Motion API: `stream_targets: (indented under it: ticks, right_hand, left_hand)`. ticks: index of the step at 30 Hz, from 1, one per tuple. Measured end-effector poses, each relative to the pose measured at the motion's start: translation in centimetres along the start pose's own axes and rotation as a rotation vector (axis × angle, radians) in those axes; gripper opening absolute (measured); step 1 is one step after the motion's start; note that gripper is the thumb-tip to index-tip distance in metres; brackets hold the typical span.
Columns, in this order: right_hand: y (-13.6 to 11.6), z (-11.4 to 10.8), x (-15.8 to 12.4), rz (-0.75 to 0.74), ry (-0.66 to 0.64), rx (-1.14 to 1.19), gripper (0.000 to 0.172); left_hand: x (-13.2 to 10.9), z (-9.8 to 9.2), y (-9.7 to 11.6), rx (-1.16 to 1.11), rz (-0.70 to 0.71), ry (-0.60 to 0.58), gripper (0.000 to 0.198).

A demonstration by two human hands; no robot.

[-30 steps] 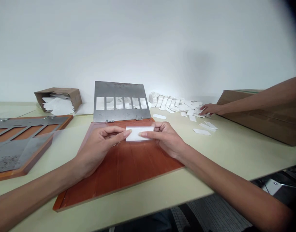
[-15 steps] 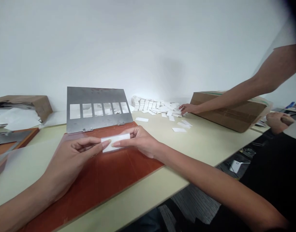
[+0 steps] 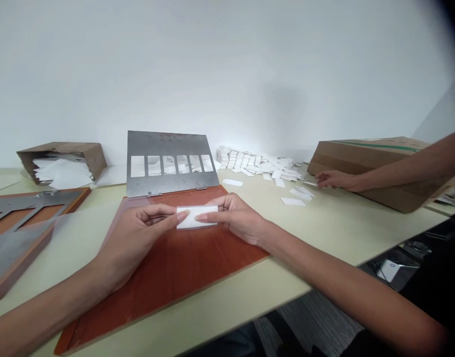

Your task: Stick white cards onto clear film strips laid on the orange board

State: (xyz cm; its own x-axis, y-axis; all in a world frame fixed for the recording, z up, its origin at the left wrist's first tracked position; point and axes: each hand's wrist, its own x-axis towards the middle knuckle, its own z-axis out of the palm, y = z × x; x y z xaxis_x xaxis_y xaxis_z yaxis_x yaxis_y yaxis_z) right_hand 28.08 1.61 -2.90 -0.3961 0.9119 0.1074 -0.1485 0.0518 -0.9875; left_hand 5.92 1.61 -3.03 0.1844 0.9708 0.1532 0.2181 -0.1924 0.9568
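Above a reddish-brown board (image 3: pixel 175 267), a white card (image 3: pixel 198 223) is pinched at both ends. My left hand (image 3: pixel 145 228) grips its left end, thumb on top. My right hand (image 3: pixel 238 215) grips the right end, its thumb on the card's face too. Behind my hands, a grey metal plate (image 3: pixel 166 144) with a row of rectangular openings stands raised, hinged to the board's back edge. Clear film seems to lie along the board's left side.
Stacked and loose white cards (image 3: pixel 238 158) lie behind on the right. A person's hand (image 3: pixel 333 179) is beside a large cardboard box (image 3: pixel 372 173). At left are an open box (image 3: pixel 97 158) holding white sheets and a second framed board (image 3: pixel 73 196).
The view has swung left, so things appear further right. The other person's hand has moved right, away from the card pile. Both my hands still hold the white card.
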Motion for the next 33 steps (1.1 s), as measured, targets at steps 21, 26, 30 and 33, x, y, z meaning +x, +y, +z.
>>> stream_targets:
  ticks: [21, 26, 30, 33]
  right_hand:
    - [0.14, -0.48, -0.15, -0.058, 0.016, -0.019, 0.023]
    - [0.20, -0.49, -0.11, -0.037, -0.014, -0.014, 0.021]
    - [0.12, -0.45, -0.15, 0.012, -0.042, 0.010, 0.020]
    - [-0.23, -0.60, -0.30, 0.079, -0.061, 0.019, 0.019]
  left_hand:
    - [-0.26, -0.09, 0.64, 0.114, 0.135, -0.003, 0.029]
    - [-0.38, -0.12, 0.53, 0.097, 0.112, -0.014, 0.032]
    - [-0.18, -0.05, 0.75, 0.060, 0.097, -0.023, 0.030]
    - [0.24, -0.13, 0.92, 0.065, 0.052, -0.073, 0.029]
